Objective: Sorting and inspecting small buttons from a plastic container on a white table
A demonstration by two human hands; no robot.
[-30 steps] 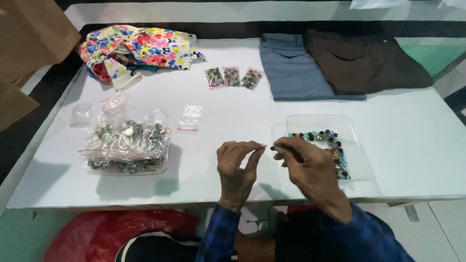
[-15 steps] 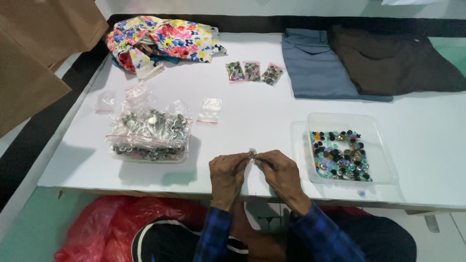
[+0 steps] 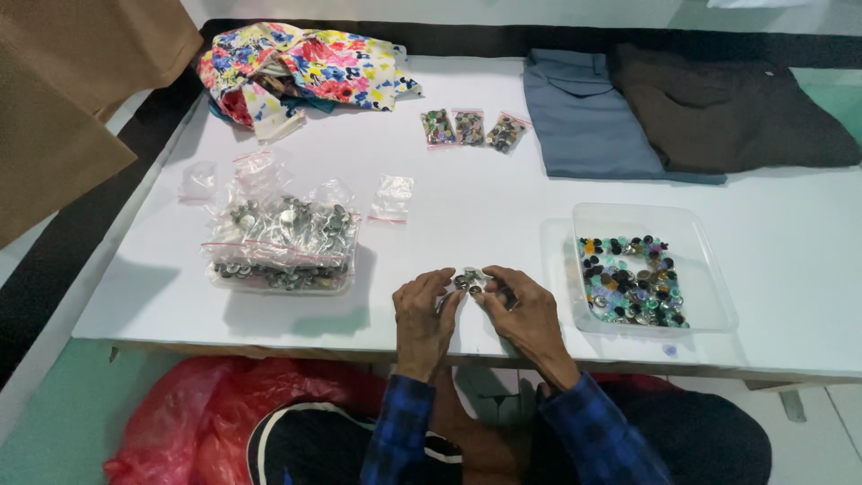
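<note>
White table (image 3: pixel 503 224) fills the view; both hands work at its near edge.

Far beyond the hands, right: dark brown folded garment (image 3: pixel 727 108), touching a blue-grey folded garment (image 3: pixel 588 117) on its left. Far beyond the hands, left: crumpled floral cloth (image 3: pixel 301 67). Brown fabric (image 3: pixel 72 90) hangs off the table's left side. Red plastic bag (image 3: pixel 206 422) below the table edge, left of the left forearm.

Just right of the right hand: clear plastic tray (image 3: pixel 700 269), shallow, holding mixed coloured buttons (image 3: pixel 633 283) bunched in its left half. Tray and hand apart, no contact.

Left of the left hand, near but not touching: heap of clear zip bags filled with metal-looking buttons (image 3: pixel 283 242). Empty small zip bags (image 3: pixel 392 198) lie beyond the hands, more (image 3: pixel 197 180) past the heap on its far left.

Straight ahead of the hands, well apart: three small filled button packets (image 3: pixel 471 128) in a row.

Left hand (image 3: pixel 424 314): fingers curled, thumb and fingertips pinching a small clear packet of buttons (image 3: pixel 469 280). Right hand (image 3: pixel 525 310): same, pinching the packet's other side. Packet sits between the two sets of fingertips, just above the table. Can't tell if it's sealed.
</note>
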